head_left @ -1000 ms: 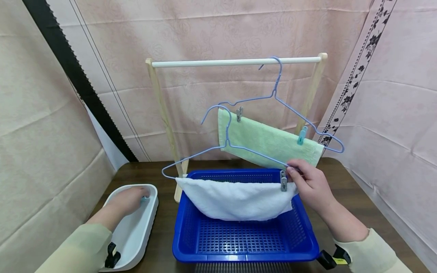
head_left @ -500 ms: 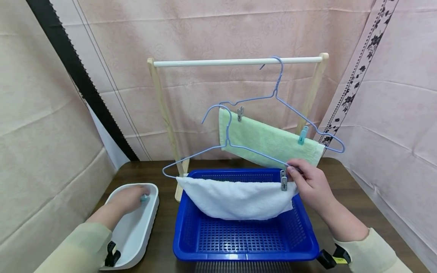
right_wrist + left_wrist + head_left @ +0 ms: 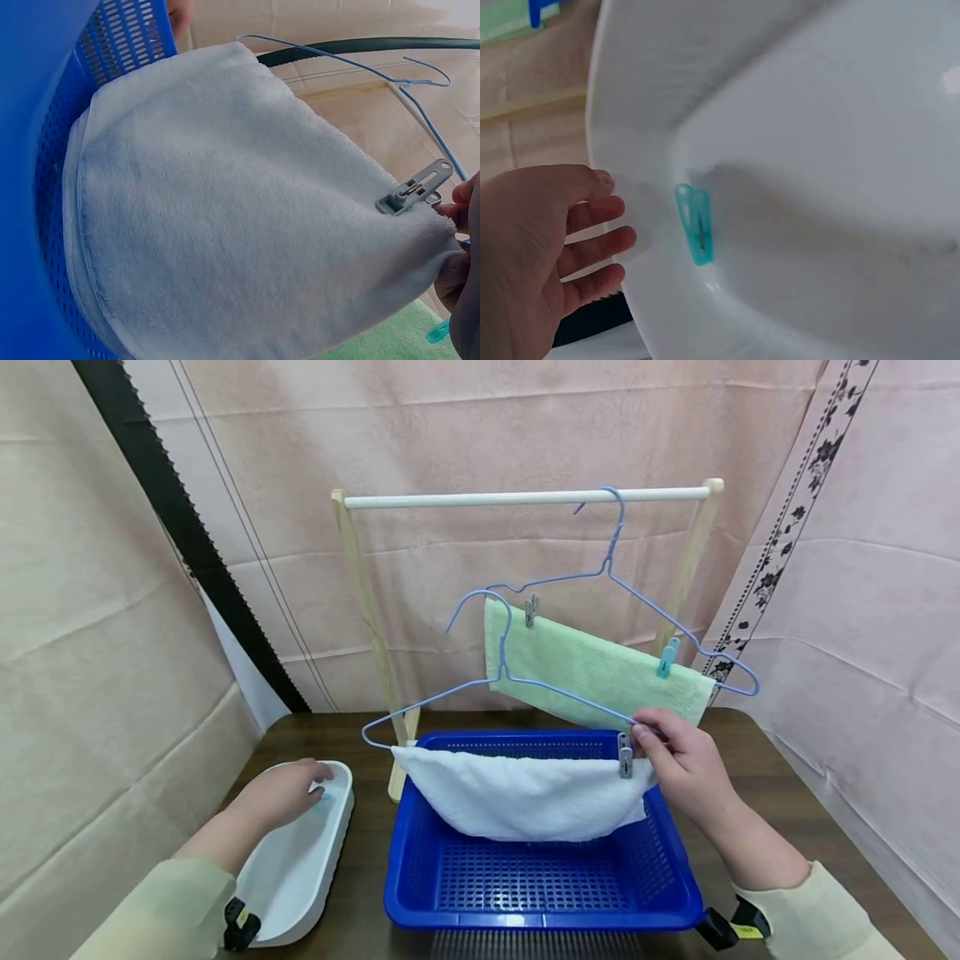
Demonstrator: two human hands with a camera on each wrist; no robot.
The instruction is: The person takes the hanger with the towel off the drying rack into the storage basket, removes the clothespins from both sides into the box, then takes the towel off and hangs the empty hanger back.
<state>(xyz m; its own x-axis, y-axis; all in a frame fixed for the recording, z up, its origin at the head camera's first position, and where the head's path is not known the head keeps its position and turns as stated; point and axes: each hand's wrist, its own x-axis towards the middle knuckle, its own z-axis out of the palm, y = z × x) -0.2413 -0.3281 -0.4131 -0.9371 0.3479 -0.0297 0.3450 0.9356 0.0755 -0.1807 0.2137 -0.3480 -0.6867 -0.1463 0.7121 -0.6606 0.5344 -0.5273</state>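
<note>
My right hand pinches the right end of a blue wire hanger along with the corner of a white towel. The towel is draped over the hanger above a blue basket. A grey clothespin clips the towel near my right fingers; no clip shows at its left end. Over the far end of a white tray is my left hand, its fingers loosely bent and holding nothing. Close to those fingertips, a teal clothespin lies on the tray's bottom, apart from them in the left wrist view.
Behind the basket stands a rack with a white bar. From it hangs another blue hanger bearing a green towel, clipped by a grey clothespin and a teal one. Everything stands on a brown table.
My left fingers have loosened and lifted away from the teal clothespin, which lies in the tray. The right hand, hanger and white towel stay almost where they were.
</note>
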